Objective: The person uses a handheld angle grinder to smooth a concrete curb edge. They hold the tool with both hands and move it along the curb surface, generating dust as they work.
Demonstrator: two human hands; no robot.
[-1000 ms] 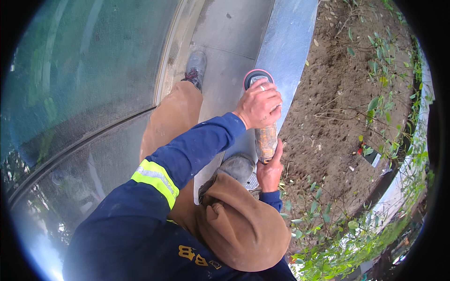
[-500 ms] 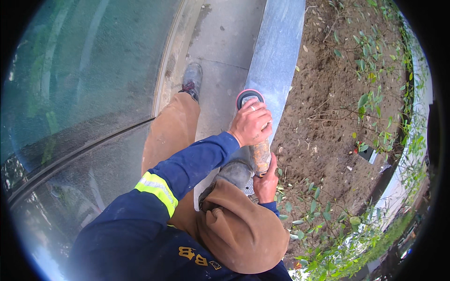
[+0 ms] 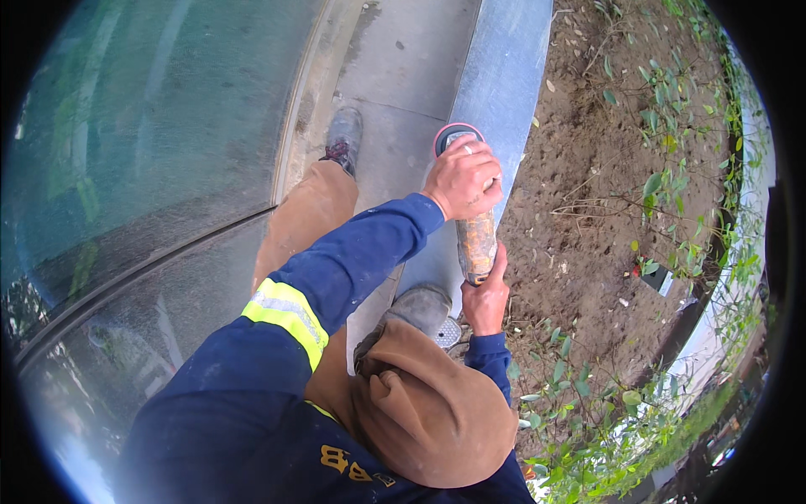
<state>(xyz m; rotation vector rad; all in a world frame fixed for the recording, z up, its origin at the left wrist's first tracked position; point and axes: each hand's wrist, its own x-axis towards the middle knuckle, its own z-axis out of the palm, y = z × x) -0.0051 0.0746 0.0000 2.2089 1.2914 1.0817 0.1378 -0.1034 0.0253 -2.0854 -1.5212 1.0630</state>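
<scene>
An angle grinder [image 3: 477, 248] with a worn, yellowish body and a round pink-edged disc lies along a long grey metal-looking ledge [image 3: 504, 63]. My left hand [image 3: 463, 179] is closed over the head end, just behind the disc. Lower down, my right hand [image 3: 486, 304] grips the rear end of the body. The disc sits at the ledge's left side; whether its face touches the surface is hidden beneath it. Pale scuffs show on the ledge ahead of the disc.
To the right is brown soil [image 3: 579, 185] with leafy plants [image 3: 672, 176]. A large glass pane [image 3: 159, 126] stands at left beside a concrete walkway [image 3: 403, 67]. My left boot [image 3: 345, 134] is on the walkway; my other boot [image 3: 420, 309] is by a perforated round disc [image 3: 448, 333].
Both my hands and the grinder have moved forward and slightly right along the ledge. More of my right forearm and of the perforated disc by my boot shows now.
</scene>
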